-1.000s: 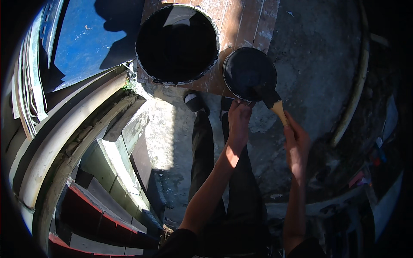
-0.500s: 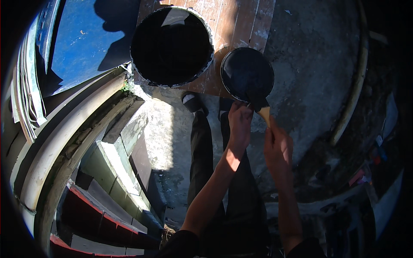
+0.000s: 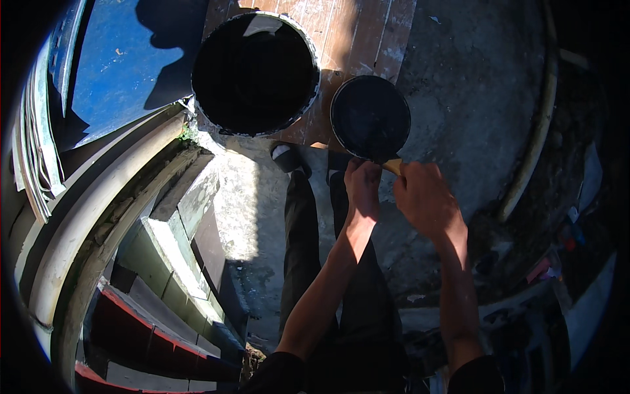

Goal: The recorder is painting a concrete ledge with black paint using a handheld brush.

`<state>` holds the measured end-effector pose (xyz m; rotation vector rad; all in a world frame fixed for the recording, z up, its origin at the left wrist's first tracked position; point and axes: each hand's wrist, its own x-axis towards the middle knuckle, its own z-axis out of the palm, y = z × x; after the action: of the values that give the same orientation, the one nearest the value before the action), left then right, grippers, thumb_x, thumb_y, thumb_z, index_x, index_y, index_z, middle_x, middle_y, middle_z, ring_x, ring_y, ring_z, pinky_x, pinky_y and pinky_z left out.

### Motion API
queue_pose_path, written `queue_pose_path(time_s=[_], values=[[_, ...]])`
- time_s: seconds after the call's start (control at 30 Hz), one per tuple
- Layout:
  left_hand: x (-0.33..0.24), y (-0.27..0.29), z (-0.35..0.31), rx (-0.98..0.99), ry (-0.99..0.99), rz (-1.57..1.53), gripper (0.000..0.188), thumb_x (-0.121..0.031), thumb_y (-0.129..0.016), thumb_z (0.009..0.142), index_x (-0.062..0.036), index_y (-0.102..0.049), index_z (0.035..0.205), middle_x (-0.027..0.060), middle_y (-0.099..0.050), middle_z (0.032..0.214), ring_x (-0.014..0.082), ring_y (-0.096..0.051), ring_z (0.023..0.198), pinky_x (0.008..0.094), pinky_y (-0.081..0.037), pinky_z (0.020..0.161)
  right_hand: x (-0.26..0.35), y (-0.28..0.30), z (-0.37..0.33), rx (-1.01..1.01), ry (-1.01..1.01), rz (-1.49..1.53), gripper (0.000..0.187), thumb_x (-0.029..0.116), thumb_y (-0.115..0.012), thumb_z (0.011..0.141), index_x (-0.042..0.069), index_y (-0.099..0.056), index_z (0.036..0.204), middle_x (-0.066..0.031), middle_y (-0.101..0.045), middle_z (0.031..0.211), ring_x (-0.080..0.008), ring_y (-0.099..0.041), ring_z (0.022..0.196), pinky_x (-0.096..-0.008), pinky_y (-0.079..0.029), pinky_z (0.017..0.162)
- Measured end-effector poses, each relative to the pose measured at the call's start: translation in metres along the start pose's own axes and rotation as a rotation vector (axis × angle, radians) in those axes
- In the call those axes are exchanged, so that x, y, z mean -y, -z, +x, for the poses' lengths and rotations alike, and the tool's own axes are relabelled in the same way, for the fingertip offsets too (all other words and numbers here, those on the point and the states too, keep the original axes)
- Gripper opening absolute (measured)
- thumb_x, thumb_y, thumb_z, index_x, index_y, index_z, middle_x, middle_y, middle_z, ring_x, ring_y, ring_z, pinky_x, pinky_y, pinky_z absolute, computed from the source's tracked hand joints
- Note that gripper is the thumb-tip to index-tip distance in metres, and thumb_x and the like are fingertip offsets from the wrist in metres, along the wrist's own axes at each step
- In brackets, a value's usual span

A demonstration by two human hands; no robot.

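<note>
My left hand is closed at the near rim of a small round black pot; whether it grips a rim or a handle is hidden. In my right hand is a brush with a pale wooden handle, mostly covered by the fingers. The brush's dark head lies at the pot's near right rim and blends into the black inside. Left of the pot stands a larger bucket, dark inside, with a white-speckled rim.
The bucket stands on a paint-marked brown wooden board. A blue panel lies at the far left, above a curved pale pipe and stacked boards. Grey concrete floor is on the right. My feet are just below the board.
My right hand has moved up and turned over at the pot's rim, and the brush now points more sideways. My left hand stays at the pot.
</note>
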<state>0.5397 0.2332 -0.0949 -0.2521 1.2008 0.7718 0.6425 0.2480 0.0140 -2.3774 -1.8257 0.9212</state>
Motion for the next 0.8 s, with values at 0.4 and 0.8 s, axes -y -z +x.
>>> queue_pose_path(time_s=[0.4, 0.8], values=[[0.005, -0.001, 0.004, -0.04, -0.031, 0.0, 0.018, -0.004, -0.056, 0.076, -0.0067, -0.049, 0.092, -0.0031, -0.046, 0.076, 0.0061, -0.042, 0.07, 0.0218, -0.036, 0.072, -0.013, 0.018, 0.079, 0.56, -0.122, 0.062, 0.02, 0.007, -0.056, 0.076, -0.007, -0.062, 0.063, -0.0166, -0.058, 0.052, -0.0221, -0.058, 0.043, -0.0337, -0.041, 0.041], [0.013, 0.04, 0.033, 0.01, -0.059, -0.054, 0.01, -0.014, -0.048, 0.087, -0.0083, -0.051, 0.079, 0.0045, -0.06, 0.099, 0.0192, -0.057, 0.096, 0.0331, -0.043, 0.087, -0.059, 0.02, 0.048, 0.075, 0.699, -0.212, 0.019, 0.013, -0.065, 0.079, -0.005, -0.062, 0.074, -0.0189, -0.059, 0.06, -0.0243, -0.06, 0.05, -0.0379, -0.046, 0.05]])
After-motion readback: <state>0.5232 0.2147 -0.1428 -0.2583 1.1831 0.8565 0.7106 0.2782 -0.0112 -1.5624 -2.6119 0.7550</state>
